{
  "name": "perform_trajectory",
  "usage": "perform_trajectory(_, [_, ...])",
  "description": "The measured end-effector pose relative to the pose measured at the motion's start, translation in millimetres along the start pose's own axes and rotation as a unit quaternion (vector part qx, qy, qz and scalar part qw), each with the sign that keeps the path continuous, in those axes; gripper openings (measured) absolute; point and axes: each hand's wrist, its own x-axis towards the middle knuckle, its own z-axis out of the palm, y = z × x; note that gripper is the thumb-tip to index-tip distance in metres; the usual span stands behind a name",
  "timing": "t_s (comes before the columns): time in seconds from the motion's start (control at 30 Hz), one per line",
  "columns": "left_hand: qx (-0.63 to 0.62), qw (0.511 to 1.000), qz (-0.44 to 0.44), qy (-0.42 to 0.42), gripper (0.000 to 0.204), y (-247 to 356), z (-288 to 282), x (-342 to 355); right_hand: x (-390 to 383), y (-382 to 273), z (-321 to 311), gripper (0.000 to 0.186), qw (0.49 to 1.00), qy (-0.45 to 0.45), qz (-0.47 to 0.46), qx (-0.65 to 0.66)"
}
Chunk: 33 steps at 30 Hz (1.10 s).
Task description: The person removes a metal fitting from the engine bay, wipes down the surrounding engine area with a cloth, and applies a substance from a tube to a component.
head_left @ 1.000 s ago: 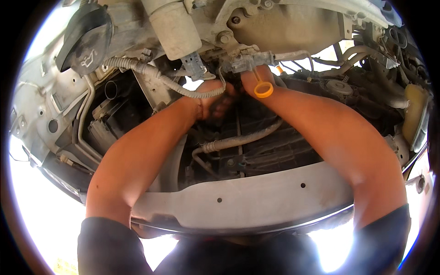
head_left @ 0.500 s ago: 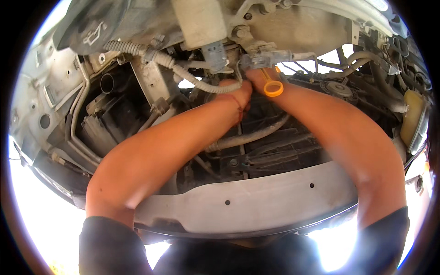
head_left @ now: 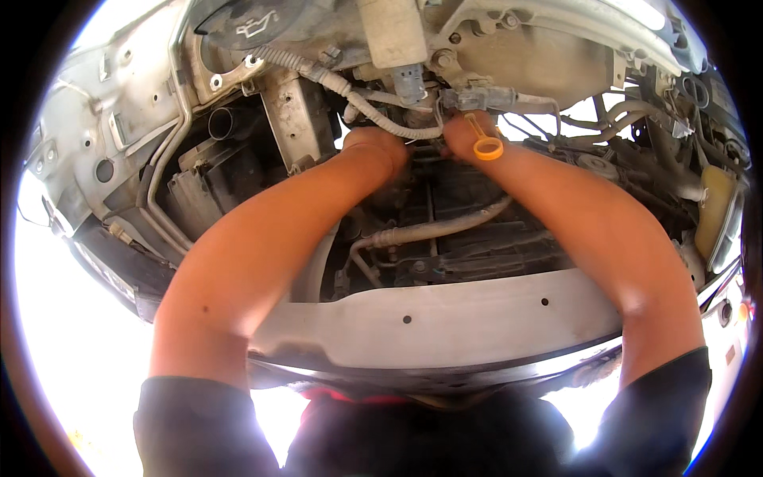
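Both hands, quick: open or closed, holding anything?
Left hand, by the ribbed hose: fingers hidden, can't tell.
Right hand, near the orange handle: fingers hidden, can't tell.

White glare low and left; edges bent.

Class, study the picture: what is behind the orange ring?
Behind the orange ring is the person's right forearm. Whatever lies beyond the forearm there is covered and cannot be seen.

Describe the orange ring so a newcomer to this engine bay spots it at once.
Find the wide pale metal bar across the lower middle. Above it, by the right hand, the orange ring shows just below a grey plug. Its bright colour and round loop set it apart from that dull plug.
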Motion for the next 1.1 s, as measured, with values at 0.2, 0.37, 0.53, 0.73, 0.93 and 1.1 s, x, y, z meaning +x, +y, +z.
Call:
perform_trajectory(0.2, [-0.106,0.987,0.087,-0.089,0.038,13.8,-56.0,-10.7,1.6,8.9,19.0,0.028,0.995,0.090,0.024,-0.024])
perform_trajectory(0.37, [-0.627,0.754,-0.072,-0.185,0.023,13.4,-14.0,-7.1,15.6,16.8,34.0,0.027,0.986,0.165,-0.012,0.000])
perform_trajectory(0.53, [-0.732,0.628,-0.043,-0.261,0.019,-4.5,-10.3,-0.7,7.4,-1.5,7.3,0.025,0.787,-0.131,0.177,0.577])
perform_trajectory(0.73, [-0.791,0.501,-0.052,-0.347,0.015,0.6,0.9,0.3,31.3,9.4,44.4,0.023,0.992,0.110,-0.037,0.045])
perform_trajectory(0.93, [-0.758,0.596,-0.123,-0.236,0.018,22.0,-8.1,-9.1,32.4,5.3,50.6,0.017,0.984,0.119,-0.065,-0.113])
perform_trajectory(1.1, [-0.737,0.632,-0.144,-0.192,0.017,29.7,-12.6,-11.1,37.4,15.7,53.4,0.017,0.982,0.135,-0.081,-0.105])
